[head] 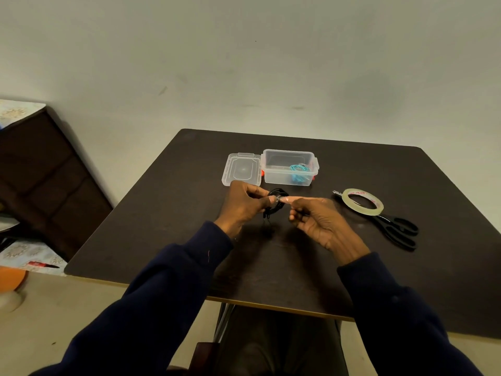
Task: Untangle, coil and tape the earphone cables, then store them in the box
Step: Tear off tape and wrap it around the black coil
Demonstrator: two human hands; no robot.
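Observation:
My left hand [242,206] holds a coiled black earphone cable [277,198] just above the dark table [168,213]; loose ends of the cable hang below the coil. My right hand [315,219] pinches a clear strip of tape [284,199] that touches the coil. Behind them stands an open clear plastic box [288,167] with a coiled teal earphone cable [298,172] inside. The box's clear lid [241,169] lies flat to its left.
A roll of clear tape [363,201] lies on black scissors [398,229] at the right of the table. Dark wooden furniture [46,180] stands to the left, off the table. The table's near edge runs just ahead of my lap.

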